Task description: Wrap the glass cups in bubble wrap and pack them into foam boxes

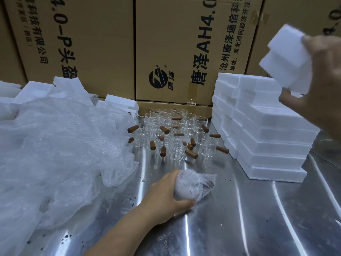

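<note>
- A wall of printed cartons [166,43] is seen beyond both grips, at the back of the steel desk [239,218].
- A loose heap of bubble wrap [55,154] is spread to the left of the left grip [166,193], its edge near that wrist.
- A stepped stack of foam boxes [267,135] is piled below the right grip [324,89] and to the right of the left one.
- The unwrapped glass cups [175,133], with brown stub handles, are clustered just beyond the left grip, between heap and stack.
- One foam box [284,58] is grasped by the right grip and held raised and tilted, clear of the stack.
- The wrapped cup [193,183] is clasped by the left grip, fingers curled round it, and rested on the desk. Its long axis runs rightward from the palm, with loose wrap trailing at the far end.
- The wrapped cup lies well below and to the left of the raised box, well apart from it. The coming move is judged to turn on that gap being closed, most likely by the box being lowered towards the left grip.
</note>
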